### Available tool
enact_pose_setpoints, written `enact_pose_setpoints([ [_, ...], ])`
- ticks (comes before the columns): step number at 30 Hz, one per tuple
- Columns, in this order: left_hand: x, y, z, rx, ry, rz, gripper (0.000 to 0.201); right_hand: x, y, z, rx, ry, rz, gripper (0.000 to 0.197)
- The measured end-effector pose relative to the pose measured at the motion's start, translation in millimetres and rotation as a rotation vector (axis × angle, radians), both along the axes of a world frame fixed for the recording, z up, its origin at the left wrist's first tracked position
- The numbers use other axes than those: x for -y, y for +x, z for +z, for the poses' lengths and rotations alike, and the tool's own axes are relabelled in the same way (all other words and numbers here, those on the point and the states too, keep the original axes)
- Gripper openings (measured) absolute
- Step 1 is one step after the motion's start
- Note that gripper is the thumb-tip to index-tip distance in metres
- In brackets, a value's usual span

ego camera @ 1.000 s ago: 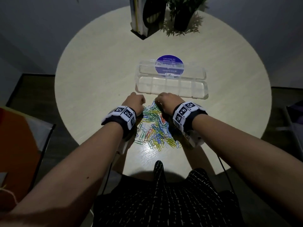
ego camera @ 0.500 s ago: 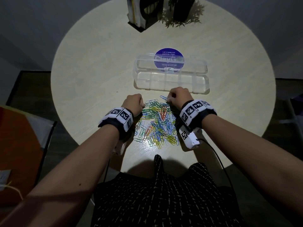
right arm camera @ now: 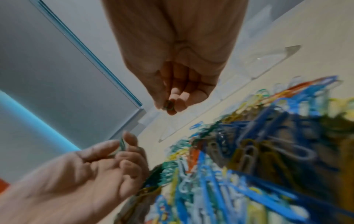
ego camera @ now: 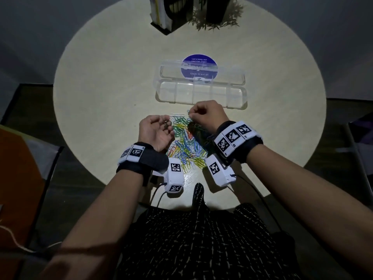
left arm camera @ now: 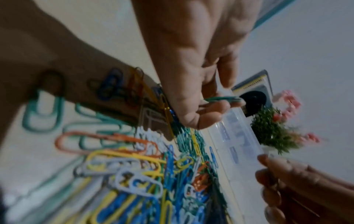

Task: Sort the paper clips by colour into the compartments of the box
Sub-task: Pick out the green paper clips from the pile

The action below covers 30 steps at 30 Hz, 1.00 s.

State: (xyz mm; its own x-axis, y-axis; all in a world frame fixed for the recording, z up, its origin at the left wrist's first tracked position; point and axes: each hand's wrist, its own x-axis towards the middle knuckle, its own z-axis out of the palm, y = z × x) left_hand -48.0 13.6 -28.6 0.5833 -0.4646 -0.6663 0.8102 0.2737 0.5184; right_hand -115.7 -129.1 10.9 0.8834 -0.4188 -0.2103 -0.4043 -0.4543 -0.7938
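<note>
Since 0.5 s ago the left hand (ego camera: 156,130) has turned palm-up, pinching a green clip (left arm camera: 222,98), likely to collect 1 colour. Mid-frame, the clip pile (ego camera: 185,146). Right hand (ego camera: 205,116) pinches another clip; colour shows only in the wrist view, prob. green. Upper centre: box (ego camera: 201,93), compartments unfilled.

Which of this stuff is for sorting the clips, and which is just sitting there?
For the job:
pile of paper clips
clear box, compartments look empty
green clip, pinched by left hand
right hand, pinching a clip

Just there:
plant
blue sticker
</note>
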Motion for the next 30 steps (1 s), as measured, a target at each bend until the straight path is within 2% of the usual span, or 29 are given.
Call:
enact_pose_setpoints([
  [5,8,1,-2,-0.15,0.036,0.064,0.045,-28,15,20,0.041,0.011,0.169,0.014],
  [7,7,5,0,-0.19,0.023,0.047,0.046,-27,23,20,0.029,-0.022,0.137,0.015],
  [9,2,12,-2,-0.209,-0.001,-0.022,0.058,-20,31,12,-0.027,-0.095,0.056,0.016],
  [12,-12,26,-4,-0.204,-0.036,-0.158,0.071,-16,41,-6,-0.226,-0.245,0.004,0.02],
  [14,-22,34,-2,-0.211,-0.052,-0.183,0.067,-20,45,-16,-0.364,-0.314,0.024,0.027],
  [16,-29,40,2,-0.207,-0.043,-0.184,0.047,-24,49,-22,-0.44,-0.364,0.038,0.033],
  [19,-33,46,7,-0.181,0.012,-0.157,0.03,-28,53,-27,-0.479,-0.402,0.036,0.027],
  [23,-30,50,13,-0.177,0.044,-0.09,0.031,-30,51,-29,-0.492,-0.419,0.031,0.02],
  [27,-29,48,11,-0.189,0.036,-0.025,0.035,-28,41,-26,-0.445,-0.458,0.033,0.024],
  [30,-28,44,9,-0.191,0.027,-0.021,0.037,-26,39,-17,-0.361,-0.397,-0.047,0.023],
])
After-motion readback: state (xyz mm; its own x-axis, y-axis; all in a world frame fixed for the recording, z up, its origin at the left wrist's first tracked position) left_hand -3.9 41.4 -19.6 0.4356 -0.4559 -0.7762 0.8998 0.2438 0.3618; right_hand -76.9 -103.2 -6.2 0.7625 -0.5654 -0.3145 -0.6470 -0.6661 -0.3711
